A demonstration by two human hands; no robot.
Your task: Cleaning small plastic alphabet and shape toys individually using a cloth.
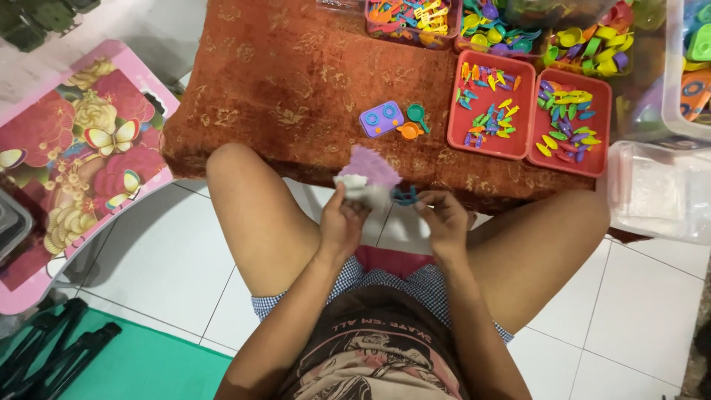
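- White floor tiles (637,296) are showing under the seated person, whose bare knees are spreading to either side of a low surface draped in a rust-orange patterned cloth (296,81)
- Left hand (342,221) is closing its fingers around a small clear plastic bag (361,187) with a lilac toy piece (372,166) showing at its top; the hand is gripping the bag's lower part, just in front of the cloth's near edge
- Right hand (446,216) is pinching a small blue toy piece (404,195) between thumb and fingertips, holding it just beside the bag; its other fingers are curling loosely
- Both hands are hovering between the knees, above the tiles, close together but not touching each other
- Lying on the cloth beyond the hands are a purple toy stove (381,118), a small green toy pan (418,115) and an orange toy pan (408,131), grouped near one another
- Two red trays (533,111) are sitting side by side to the right of those toys, each carrying many tiny coloured plastic utensils
- More containers of bright toy cutlery (415,18) are lining the far edge of the cloth, partly cut off by the frame
- Sitting at the right edge are clear plastic bins (652,189), the nearest looking milky and its contents being hard to tell
- Standing to the left is a pink folding table (74,148) printed with flowers and butterflies, well apart from the hands
- Spreading at the lower left corner is a green mat (148,367) with dark tripod-like legs (44,352) lying across it
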